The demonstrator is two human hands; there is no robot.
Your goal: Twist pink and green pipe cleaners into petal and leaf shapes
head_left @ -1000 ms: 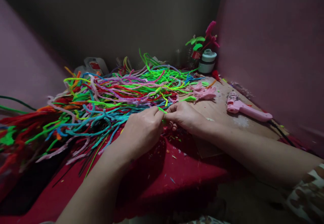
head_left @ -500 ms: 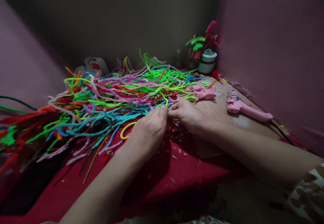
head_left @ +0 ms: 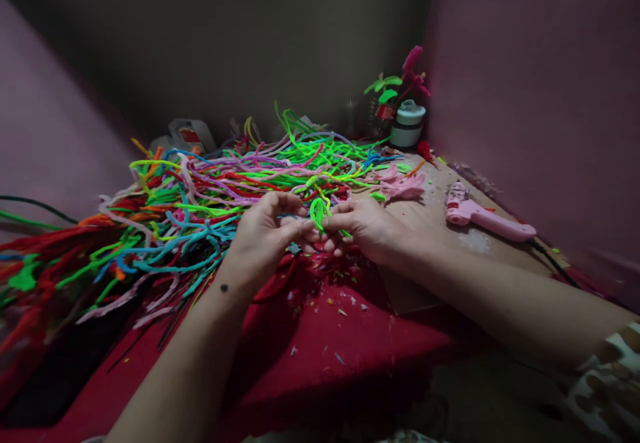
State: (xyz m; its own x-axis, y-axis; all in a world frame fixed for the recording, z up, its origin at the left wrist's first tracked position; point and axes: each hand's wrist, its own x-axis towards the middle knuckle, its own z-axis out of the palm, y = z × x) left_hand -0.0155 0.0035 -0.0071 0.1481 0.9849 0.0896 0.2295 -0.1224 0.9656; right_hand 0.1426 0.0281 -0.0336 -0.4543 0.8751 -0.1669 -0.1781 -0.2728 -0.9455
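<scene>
Between my hands is a green pipe cleaner [head_left: 318,214] bent into narrow loops. My right hand [head_left: 367,228] pinches its lower right part between thumb and fingers, and a short green end sticks out below them. My left hand [head_left: 270,226] is on the left side of the loops, its fingers curled and parted from the thumb, with the palm turned toward them. Whether its fingertips touch the green piece is hard to make out. Behind both hands spreads a large pile of coloured pipe cleaners [head_left: 235,179].
A pink glue gun [head_left: 493,221] with a cord lies on a brown board [head_left: 417,273] at the right. Behind stand a lidded jar [head_left: 407,129] and fuzzy flowers [head_left: 413,69]. Small scraps dot the red cloth [head_left: 320,343]. A clear container [head_left: 193,136] sits back left.
My left hand has moved left and turned, its fingers loosening from the pinch. The looped green piece has come into view between the hands.
</scene>
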